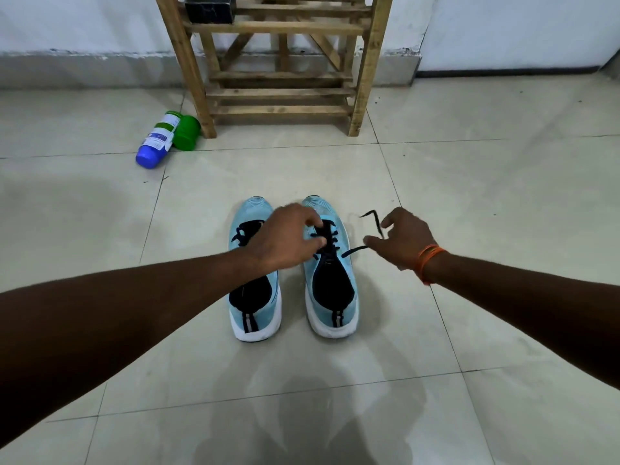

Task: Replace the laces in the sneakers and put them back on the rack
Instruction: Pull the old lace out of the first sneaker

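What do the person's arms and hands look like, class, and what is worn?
Left forearm and right forearm are bare, no sleeves in view. The left hand and right hand wear no gloves. An orange thread band, wound in several strands, circles the right wrist; the left wrist shows nothing worn.

I count two pale blue sneakers on the near floor, the left sneaker [258,297] and the right sneaker [335,310], and two dark laces, a left lace [242,233] and a right lace [355,250]. Two hands are out, the left hand [288,239] and the right hand [402,243], with one orange band [429,260]. Far off stands one wooden rack [281,92] bearing one black box [209,8]; left of it lie one bottle [157,139] and one green cup [186,132].
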